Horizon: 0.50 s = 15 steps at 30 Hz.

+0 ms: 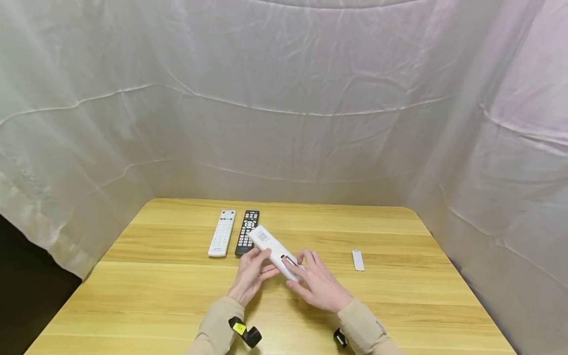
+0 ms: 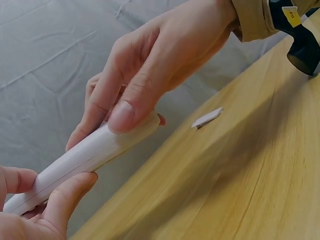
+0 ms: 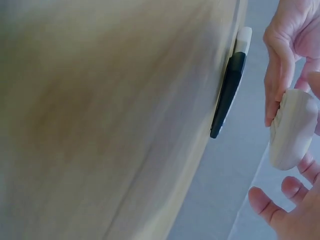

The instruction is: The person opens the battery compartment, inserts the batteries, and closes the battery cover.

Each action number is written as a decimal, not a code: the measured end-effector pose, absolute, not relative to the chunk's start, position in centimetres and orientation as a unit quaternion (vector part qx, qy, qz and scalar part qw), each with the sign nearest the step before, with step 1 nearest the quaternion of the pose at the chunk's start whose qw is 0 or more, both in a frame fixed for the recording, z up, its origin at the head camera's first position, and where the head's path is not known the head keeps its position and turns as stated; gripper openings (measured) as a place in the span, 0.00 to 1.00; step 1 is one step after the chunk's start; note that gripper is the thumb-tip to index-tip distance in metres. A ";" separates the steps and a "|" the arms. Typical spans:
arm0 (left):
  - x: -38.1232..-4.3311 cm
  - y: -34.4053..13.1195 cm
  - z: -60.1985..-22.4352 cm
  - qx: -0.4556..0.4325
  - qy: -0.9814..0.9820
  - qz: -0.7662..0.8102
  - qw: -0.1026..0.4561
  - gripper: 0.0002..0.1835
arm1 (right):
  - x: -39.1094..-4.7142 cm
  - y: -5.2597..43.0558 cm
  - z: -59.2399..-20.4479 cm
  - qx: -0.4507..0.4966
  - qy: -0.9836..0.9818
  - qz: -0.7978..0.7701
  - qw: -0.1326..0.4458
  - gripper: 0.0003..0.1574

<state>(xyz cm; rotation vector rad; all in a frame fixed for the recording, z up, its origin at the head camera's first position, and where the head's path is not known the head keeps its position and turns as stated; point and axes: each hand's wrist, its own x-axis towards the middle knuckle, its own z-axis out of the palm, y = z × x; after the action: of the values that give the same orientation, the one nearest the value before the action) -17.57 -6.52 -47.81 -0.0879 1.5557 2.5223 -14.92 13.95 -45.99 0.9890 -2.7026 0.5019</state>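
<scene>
A white remote control (image 1: 277, 250) is held back side up and tilted over the table, with its battery compartment (image 1: 289, 260) uncovered. My left hand (image 1: 250, 277) grips its side, thumb on the back and fingers beneath. At the lower end, my right hand (image 1: 320, 286) has its index finger over the compartment and its thumb against the remote's edge. That finger hides part of what lies inside. In the left wrist view, the right thumb (image 2: 122, 114) rests on the remote's end. Other right fingers (image 3: 262, 200) are spread apart from the remote in the right wrist view.
A small white battery cover (image 1: 358, 260) lies on the wooden table (image 1: 412, 296) at the right. Behind the left hand lie a second white remote (image 1: 222, 233) and a black remote (image 1: 247, 232), side by side. Pale curtains (image 1: 306, 143) surround the table.
</scene>
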 end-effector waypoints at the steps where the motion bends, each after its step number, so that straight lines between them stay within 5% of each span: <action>1: -17.5 -6.5 -47.8 -0.029 0.521 0.848 0.089 0.29 | -14.9 14.0 -46.0 0.334 -0.921 0.172 0.105 0.33; 15: -17.5 -6.5 -48.0 -0.025 0.524 0.846 0.095 0.30 | -16.0 16.0 -46.7 0.294 -0.860 0.417 0.022 0.35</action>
<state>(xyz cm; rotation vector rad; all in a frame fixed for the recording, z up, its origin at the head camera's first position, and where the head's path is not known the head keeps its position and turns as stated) -17.47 -6.49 -47.97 -0.0727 1.5531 2.5079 -16.00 16.00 -46.68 0.9095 -2.6635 1.2914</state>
